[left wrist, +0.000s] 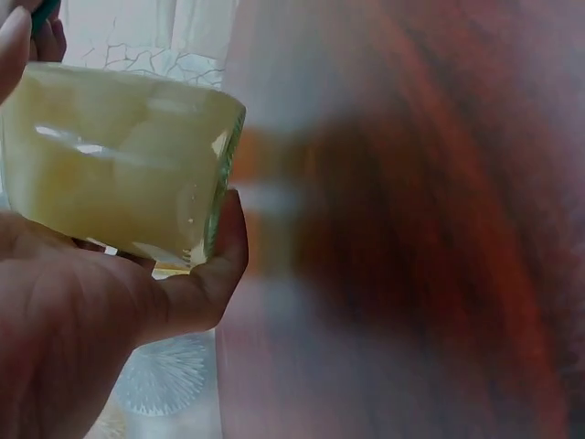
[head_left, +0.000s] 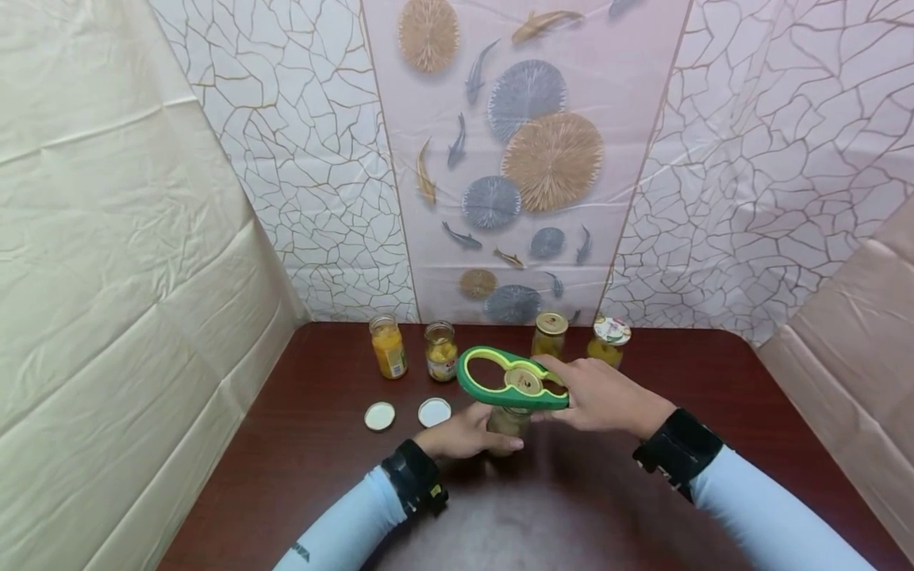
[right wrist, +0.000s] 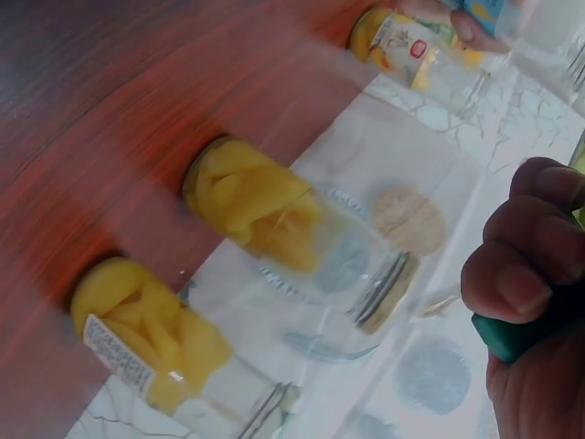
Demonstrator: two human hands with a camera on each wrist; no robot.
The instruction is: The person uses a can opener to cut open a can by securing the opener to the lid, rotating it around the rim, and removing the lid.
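A glass jar (head_left: 508,422) of pale fruit stands on the dark red table (head_left: 585,507), and my left hand (head_left: 467,434) grips its body. In the left wrist view the jar (left wrist: 119,169) fills the upper left, with my thumb (left wrist: 215,265) curled round its base. A green jar opener (head_left: 510,379) with a yellow-edged loop lies over the jar's lid. My right hand (head_left: 600,394) grips the opener's right end. In the right wrist view my curled fingers (right wrist: 530,265) hold the green handle (right wrist: 507,337).
Two open jars (head_left: 388,346) (head_left: 441,350) of yellow fruit stand at the back left, with two loose lids (head_left: 379,415) (head_left: 434,411) in front of them. Two lidded jars (head_left: 550,334) (head_left: 608,341) stand at the back right against the patterned wall.
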